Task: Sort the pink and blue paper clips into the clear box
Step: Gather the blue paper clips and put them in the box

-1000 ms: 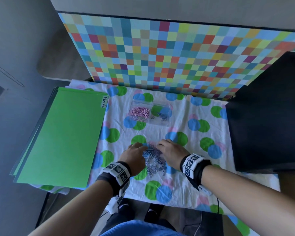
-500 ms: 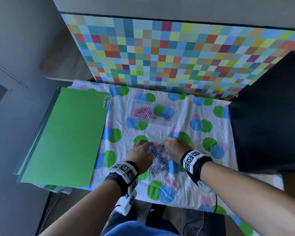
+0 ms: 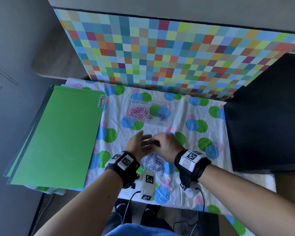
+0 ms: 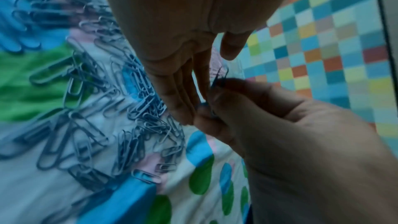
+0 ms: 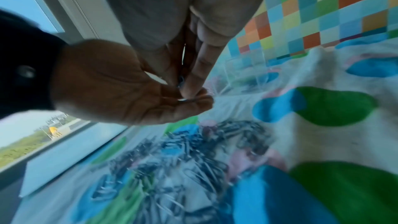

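Progress looks partial, judging by how things lie: the clear box (image 3: 147,113) sits toward the back of the worktop (image 3: 186,116), its left section packed with pink paper clips (image 3: 138,111), its right section holding only a few blue paper clips (image 3: 161,116). A loose pile of blue clips (image 3: 153,162) lies on the spotted cloth at the near side, between the wrists — I see no pink ones left in it, so what remains seems to be moving blue clips into the right section.

Both hands are raised just above that pile and meet fingertip to fingertip. The right hand (image 3: 167,145) has its fingers curled and pinches a small bunch of blue clips (image 4: 218,77) between thumb and fingers. The left hand (image 3: 138,145) is held open, fingers straight and together, tips touching the right hand's fingertips; it grips nothing that I can make out, and seems only to steady or tidy the bunch.

Room to move is fair. Bare cloth runs from the hands to the box, so the way forward is unblocked. A green folder (image 3: 58,138) lies along the left side, a black box (image 3: 269,116) stands along the right, and a checkered board (image 3: 169,53) rises behind the clear box — its far wall stands near that board. The pile lies near the front edge of the worktop, so a careless sweep could send clips off it.
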`<action>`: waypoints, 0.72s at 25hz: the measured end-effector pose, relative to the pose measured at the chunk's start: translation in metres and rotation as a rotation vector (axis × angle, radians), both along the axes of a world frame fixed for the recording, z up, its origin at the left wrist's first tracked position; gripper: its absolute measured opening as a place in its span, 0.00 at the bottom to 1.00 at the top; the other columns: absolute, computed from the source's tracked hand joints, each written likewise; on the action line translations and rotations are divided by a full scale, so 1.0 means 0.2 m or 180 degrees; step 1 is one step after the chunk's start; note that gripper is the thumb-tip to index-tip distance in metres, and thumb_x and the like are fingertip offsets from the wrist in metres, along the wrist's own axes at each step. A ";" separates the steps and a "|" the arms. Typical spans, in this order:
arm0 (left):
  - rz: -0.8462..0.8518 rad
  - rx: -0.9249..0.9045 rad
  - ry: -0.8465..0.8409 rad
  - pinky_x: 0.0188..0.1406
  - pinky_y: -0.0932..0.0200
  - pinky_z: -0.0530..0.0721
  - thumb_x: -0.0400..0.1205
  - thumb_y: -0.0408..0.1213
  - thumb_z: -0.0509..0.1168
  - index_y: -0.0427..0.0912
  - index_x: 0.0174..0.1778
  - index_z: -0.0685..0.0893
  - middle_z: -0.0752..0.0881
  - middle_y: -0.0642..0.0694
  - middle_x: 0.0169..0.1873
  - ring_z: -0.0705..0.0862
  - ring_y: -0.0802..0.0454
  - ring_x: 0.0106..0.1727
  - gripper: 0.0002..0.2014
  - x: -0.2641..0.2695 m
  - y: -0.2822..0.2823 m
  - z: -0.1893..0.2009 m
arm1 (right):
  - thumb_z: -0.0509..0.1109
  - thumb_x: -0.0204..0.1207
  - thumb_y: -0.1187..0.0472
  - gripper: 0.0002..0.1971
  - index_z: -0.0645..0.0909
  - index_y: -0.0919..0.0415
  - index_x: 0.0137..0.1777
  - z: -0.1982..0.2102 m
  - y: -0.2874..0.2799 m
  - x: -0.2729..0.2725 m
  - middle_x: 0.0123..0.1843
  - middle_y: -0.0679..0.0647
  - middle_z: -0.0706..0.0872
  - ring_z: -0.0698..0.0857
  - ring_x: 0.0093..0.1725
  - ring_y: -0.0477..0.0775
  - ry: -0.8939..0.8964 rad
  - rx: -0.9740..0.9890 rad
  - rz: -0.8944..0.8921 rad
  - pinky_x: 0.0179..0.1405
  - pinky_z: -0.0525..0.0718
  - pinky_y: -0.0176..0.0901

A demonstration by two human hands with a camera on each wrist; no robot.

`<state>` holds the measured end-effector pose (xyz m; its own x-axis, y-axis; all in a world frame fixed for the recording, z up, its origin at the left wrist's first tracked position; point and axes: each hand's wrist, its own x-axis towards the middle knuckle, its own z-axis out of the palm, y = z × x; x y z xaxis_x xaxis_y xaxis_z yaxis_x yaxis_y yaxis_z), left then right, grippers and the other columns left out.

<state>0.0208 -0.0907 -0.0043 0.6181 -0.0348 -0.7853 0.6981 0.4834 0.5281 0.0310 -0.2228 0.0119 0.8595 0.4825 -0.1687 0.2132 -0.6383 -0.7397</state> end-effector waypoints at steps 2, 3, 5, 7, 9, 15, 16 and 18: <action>0.0164 -0.0409 0.0015 0.30 0.55 0.82 0.88 0.42 0.49 0.31 0.39 0.81 0.86 0.38 0.25 0.85 0.46 0.26 0.22 0.00 0.00 0.02 | 0.68 0.71 0.70 0.14 0.87 0.61 0.55 0.03 0.03 -0.02 0.50 0.56 0.90 0.87 0.47 0.49 0.0055 0.0323 0.0058 0.50 0.84 0.34; 0.0242 -0.0452 0.0014 0.29 0.55 0.84 0.87 0.40 0.49 0.31 0.38 0.80 0.86 0.37 0.25 0.86 0.46 0.25 0.21 -0.01 0.00 0.03 | 0.68 0.71 0.71 0.14 0.86 0.60 0.56 0.04 0.02 -0.02 0.51 0.54 0.90 0.87 0.45 0.46 -0.0078 0.0438 -0.0075 0.49 0.82 0.29; 0.0393 -0.0352 0.0117 0.26 0.57 0.87 0.87 0.37 0.51 0.31 0.38 0.80 0.86 0.38 0.24 0.87 0.47 0.24 0.19 -0.02 0.03 0.02 | 0.65 0.73 0.72 0.15 0.84 0.61 0.58 0.02 -0.02 0.00 0.54 0.55 0.88 0.86 0.46 0.48 -0.0441 0.0343 -0.0488 0.47 0.78 0.25; 0.0485 -0.0185 0.0240 0.23 0.61 0.86 0.86 0.35 0.52 0.32 0.36 0.79 0.85 0.40 0.22 0.85 0.50 0.22 0.17 -0.04 0.07 0.00 | 0.63 0.75 0.70 0.20 0.78 0.63 0.67 -0.03 -0.07 0.02 0.66 0.59 0.82 0.83 0.62 0.54 -0.0248 -0.0218 -0.0437 0.60 0.75 0.32; 0.0473 -0.0113 0.0317 0.20 0.63 0.84 0.86 0.35 0.51 0.33 0.36 0.79 0.84 0.41 0.20 0.84 0.51 0.20 0.17 -0.06 0.10 -0.02 | 0.66 0.76 0.61 0.27 0.68 0.61 0.76 -0.09 -0.09 -0.01 0.77 0.58 0.70 0.71 0.74 0.57 0.0194 -0.1057 0.0248 0.72 0.70 0.43; 0.0443 -0.0062 0.0350 0.22 0.59 0.86 0.86 0.35 0.52 0.32 0.35 0.79 0.85 0.38 0.23 0.85 0.49 0.22 0.17 -0.12 0.15 -0.04 | 0.69 0.76 0.55 0.18 0.79 0.63 0.62 -0.22 -0.11 -0.12 0.57 0.57 0.75 0.75 0.61 0.58 -0.0110 -0.1466 0.0542 0.58 0.80 0.53; 0.0438 -0.0049 0.0358 0.23 0.58 0.87 0.87 0.35 0.52 0.31 0.36 0.79 0.85 0.38 0.24 0.86 0.48 0.23 0.17 -0.14 0.15 -0.04 | 0.67 0.77 0.59 0.14 0.81 0.64 0.59 -0.22 -0.12 -0.13 0.55 0.57 0.77 0.77 0.60 0.58 -0.0049 -0.1357 0.0467 0.58 0.80 0.53; 0.0389 -0.0029 0.0385 0.24 0.57 0.88 0.87 0.35 0.52 0.31 0.36 0.79 0.85 0.37 0.25 0.86 0.48 0.24 0.17 -0.16 0.15 -0.05 | 0.65 0.78 0.63 0.11 0.83 0.66 0.56 -0.24 -0.15 -0.12 0.52 0.59 0.81 0.81 0.56 0.59 0.0045 -0.1177 0.0329 0.58 0.81 0.53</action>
